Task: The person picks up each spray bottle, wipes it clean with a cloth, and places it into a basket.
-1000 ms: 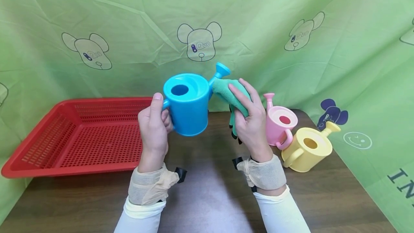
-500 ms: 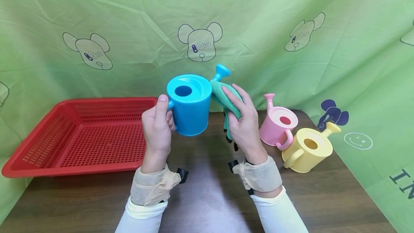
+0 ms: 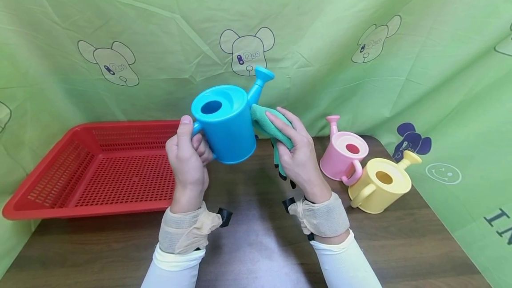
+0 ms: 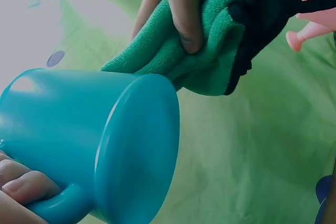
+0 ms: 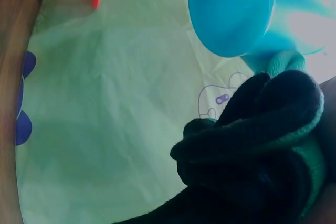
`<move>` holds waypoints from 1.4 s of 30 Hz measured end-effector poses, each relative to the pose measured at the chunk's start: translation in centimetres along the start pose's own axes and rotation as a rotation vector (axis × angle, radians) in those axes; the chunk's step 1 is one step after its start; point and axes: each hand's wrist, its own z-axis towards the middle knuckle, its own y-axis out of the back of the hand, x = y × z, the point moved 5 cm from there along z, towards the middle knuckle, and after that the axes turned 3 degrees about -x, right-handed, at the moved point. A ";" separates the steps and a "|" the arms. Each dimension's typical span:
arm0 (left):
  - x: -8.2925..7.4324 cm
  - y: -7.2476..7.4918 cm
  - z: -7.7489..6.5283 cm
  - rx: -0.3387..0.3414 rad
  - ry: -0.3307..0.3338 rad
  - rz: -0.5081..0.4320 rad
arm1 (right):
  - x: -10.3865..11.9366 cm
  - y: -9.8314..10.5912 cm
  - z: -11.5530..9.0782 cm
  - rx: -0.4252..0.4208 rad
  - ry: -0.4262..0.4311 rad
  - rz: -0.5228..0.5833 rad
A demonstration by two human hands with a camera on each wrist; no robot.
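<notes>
A blue watering can is held up above the table, its spout pointing up and to the right. My left hand grips its handle, thumb on top and fingers curled through. In my right hand is a folded green cloth with black edging, pinched between thumb and fingers. The cloth lies against the can's side just below the spout. From the left wrist view, the can's base faces the camera and the cloth bunches behind it. Dark folds of the cloth fill much of the right wrist view.
A red perforated plastic basket stands on the left of the brown wooden table. On the right are a pink watering can and a yellow watering can, close together. A green printed curtain hangs behind and beside the table.
The blue can has shifted left and tilted, its spout rising and coming more into view. The right hand and cloth have moved left and down along the spout to its base.
</notes>
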 end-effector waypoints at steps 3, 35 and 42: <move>-0.1 0.2 0.1 -0.018 -0.001 -0.032 | -0.4 -0.2 -0.1 0.033 0.012 0.000; 0.5 -0.9 -0.4 0.039 0.058 0.012 | -2.0 2.2 0.3 -0.357 -0.119 0.024; 0.7 -1.5 -0.9 0.072 0.084 0.035 | -2.0 2.2 0.4 -0.358 -0.144 0.009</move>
